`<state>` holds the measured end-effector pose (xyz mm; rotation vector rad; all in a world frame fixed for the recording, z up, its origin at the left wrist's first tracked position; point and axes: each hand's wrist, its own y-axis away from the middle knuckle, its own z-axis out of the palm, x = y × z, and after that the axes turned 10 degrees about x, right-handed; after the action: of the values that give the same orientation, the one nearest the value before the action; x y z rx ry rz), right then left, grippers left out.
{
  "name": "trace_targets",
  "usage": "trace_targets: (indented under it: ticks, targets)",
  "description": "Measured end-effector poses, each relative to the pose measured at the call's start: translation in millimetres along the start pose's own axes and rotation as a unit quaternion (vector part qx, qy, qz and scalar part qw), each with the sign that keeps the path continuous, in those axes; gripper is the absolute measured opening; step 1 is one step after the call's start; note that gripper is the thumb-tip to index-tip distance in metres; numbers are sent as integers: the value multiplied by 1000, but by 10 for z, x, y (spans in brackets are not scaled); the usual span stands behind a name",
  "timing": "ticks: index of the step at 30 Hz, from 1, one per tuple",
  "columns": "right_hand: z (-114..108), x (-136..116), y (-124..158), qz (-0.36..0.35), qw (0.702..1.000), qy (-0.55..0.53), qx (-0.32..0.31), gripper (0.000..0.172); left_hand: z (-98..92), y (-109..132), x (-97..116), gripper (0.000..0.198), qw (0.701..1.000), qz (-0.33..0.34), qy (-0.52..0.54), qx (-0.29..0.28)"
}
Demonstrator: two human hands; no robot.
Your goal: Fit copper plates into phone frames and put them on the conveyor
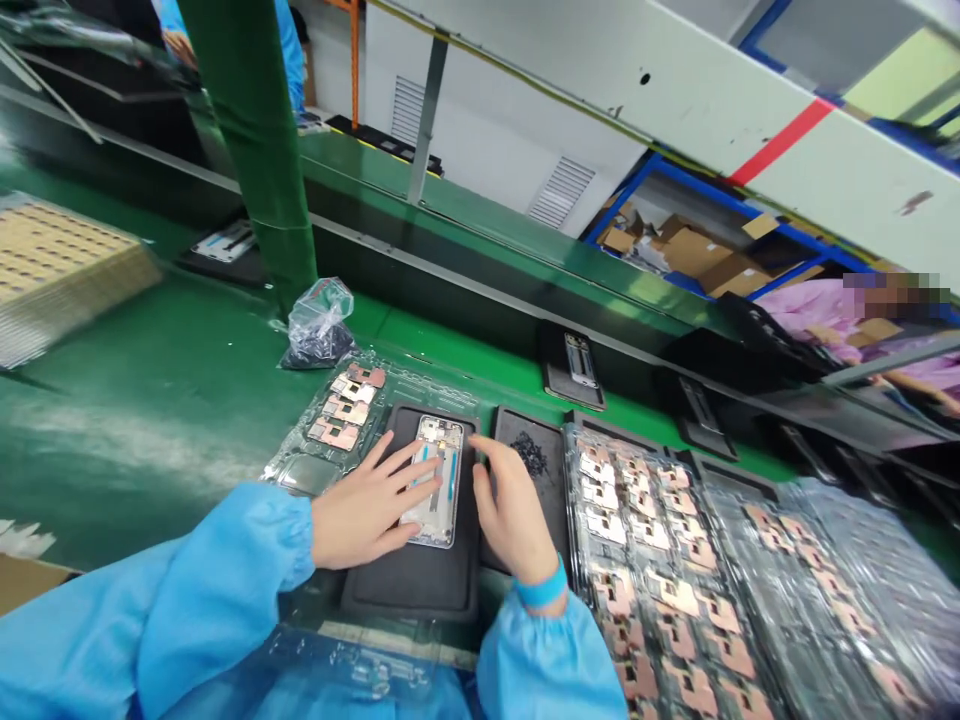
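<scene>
A silver phone frame (pixel 444 490) with blue strips lies on a black padded tray (pixel 409 590) in front of me. My left hand (pixel 375 505) is open, its spread fingers resting across the left side of the frame. Beside the frame's upper right edge is my right hand (pixel 517 510), index finger and thumb apart, with nothing visible between them; its other fingers are partly hidden. Another dark tray (pixel 551 490) holding a heap of small black parts (pixel 529 455) sits just behind the right hand.
Clear plastic trays (pixel 577 560) hold rows of copper-coloured boards (pixel 682 600) at right. A smaller clear tray (pixel 300 475) with several boards lies left, near a bag of dark parts (pixel 319 335). A green post (pixel 262 150) rises behind. Co-workers (pixel 817 310) sit across the line.
</scene>
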<state>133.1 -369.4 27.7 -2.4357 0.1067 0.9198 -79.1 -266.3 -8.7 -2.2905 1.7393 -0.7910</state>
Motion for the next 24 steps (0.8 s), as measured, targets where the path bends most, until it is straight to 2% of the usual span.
trace_targets:
  ticks: [2, 4, 6, 8, 10, 12, 14, 16, 19, 22, 24]
  targets:
    - [-55, -200, 179, -13, 994, 91, -63, 35, -141, 99, -108, 53, 999, -31, -5, 8]
    - [-55, -356, 335, -9, 981, 154, -114, 45, -310, 226, -253, 49, 993, -110, -25, 21]
    - [-44, -424, 435, 0, 973, 188, -130, 55, -459, 351, -362, 47, 978, -201, -55, 29]
    - [-67, -404, 498, 18, 974, 197, -108, 55, -546, 444, -363, 47, 963, -256, -75, 23]
    - [-122, -338, 574, 47, 977, 200, -55, 43, -564, 492, -233, 46, 957, -282, -69, -2]
    - [-163, -279, 687, 75, 975, 209, -8, 30, -533, 495, -18, 45, 950, -305, -33, -53]
    - [-148, -254, 815, 84, 974, 208, 8, 34, -478, 469, 198, 43, 938, -331, 10, -101]
    - [-89, -254, 909, 86, 978, 191, 17, 38, -418, 437, 347, 38, 927, -356, 41, -114]
    - [-18, -254, 923, 108, 982, 146, 46, 40, -340, 415, 402, 31, 906, -407, 100, -59]
    - [-34, -222, 809, 160, 983, 72, 56, 43, -291, 376, 301, 36, 852, -461, 244, 37]
    - [-64, -194, 715, 199, 979, 11, 53, 46, -288, 283, 173, 41, 818, -478, 310, 81]
